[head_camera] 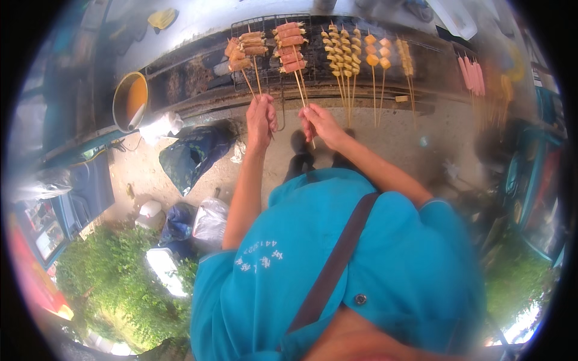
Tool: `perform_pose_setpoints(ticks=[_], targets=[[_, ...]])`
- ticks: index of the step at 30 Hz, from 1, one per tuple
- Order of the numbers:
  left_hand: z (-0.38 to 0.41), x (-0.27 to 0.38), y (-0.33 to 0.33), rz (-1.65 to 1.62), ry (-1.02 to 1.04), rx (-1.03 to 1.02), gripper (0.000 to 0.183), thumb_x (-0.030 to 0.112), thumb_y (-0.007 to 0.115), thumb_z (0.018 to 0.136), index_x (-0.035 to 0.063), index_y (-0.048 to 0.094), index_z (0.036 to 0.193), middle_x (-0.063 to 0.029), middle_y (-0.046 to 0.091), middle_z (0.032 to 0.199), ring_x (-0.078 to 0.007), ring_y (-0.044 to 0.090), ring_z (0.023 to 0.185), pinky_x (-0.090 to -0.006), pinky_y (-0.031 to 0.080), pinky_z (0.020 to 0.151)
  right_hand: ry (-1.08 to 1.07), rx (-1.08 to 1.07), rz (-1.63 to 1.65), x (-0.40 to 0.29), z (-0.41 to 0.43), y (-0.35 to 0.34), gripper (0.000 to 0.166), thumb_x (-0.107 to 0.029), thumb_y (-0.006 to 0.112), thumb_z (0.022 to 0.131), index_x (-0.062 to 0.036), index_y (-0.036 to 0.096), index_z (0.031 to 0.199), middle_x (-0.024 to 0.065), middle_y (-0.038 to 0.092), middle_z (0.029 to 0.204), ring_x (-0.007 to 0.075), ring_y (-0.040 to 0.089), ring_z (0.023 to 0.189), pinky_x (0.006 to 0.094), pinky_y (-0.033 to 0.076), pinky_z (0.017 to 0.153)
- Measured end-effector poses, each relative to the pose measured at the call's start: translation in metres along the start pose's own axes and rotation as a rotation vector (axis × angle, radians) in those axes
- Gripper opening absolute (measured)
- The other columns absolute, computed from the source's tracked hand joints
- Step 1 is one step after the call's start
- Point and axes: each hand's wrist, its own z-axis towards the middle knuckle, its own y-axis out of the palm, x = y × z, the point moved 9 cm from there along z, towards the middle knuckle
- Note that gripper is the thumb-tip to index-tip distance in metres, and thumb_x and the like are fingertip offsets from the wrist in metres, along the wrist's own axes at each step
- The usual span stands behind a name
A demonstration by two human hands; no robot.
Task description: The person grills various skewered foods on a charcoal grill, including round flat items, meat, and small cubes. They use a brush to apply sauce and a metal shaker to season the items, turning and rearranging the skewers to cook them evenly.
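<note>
My left hand point(262, 118) is closed around the stick ends of two skewers of rolled meat point(240, 57) at the left of the grill. Beside it, my right hand point(318, 122) grips the sticks of two skewers of pink meat rolls with pale filling point(291, 49). Both pairs of food ends lie over a wire grill rack point(271, 80). Right of them are several spiral-cut skewers point(345, 52), two skewers of orange and pink chunks point(372, 49) and some thin yellowish skewers point(405, 58).
A round container with orange contents point(137, 97) stands left of the grill. Pink sausage skewers point(472, 74) are at the far right, near a white tray point(454, 18). Dark cloth or a bag point(196, 151) lies on the ground at left; a white jug point(150, 214) and plastic bags point(211, 221) are behind.
</note>
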Motion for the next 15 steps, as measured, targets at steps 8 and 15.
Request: perform_pose_setpoints(ticks=[8,15], targets=[[-0.043,-0.009,0.010,-0.048,0.178,0.250,0.022,0.021,0.036,0.097,0.0022,0.043,0.105,-0.0211,0.058,0.110,-0.0226,0.059,0.096,-0.0297,0.048,0.079,-0.156,-0.210,-0.028,-0.009,-0.001,0.054,0.024,-0.025,0.041,0.097,-0.0021,0.049,0.095,0.0050,0.053,0.069,0.0126,0.054,0.057,0.0254,0.044,0.053],[-0.050,0.023,0.008,-0.037,0.425,0.269,0.017,0.018,0.041,0.096,0.0021,0.045,0.100,-0.0108,0.058,0.087,-0.0186,0.058,0.087,-0.0288,0.046,0.080,-0.432,-0.116,-0.229,-0.025,0.000,0.085,0.027,-0.026,0.044,0.095,-0.0028,0.054,0.105,0.0087,0.059,0.084,0.0157,0.054,0.072,0.0298,0.045,0.065]])
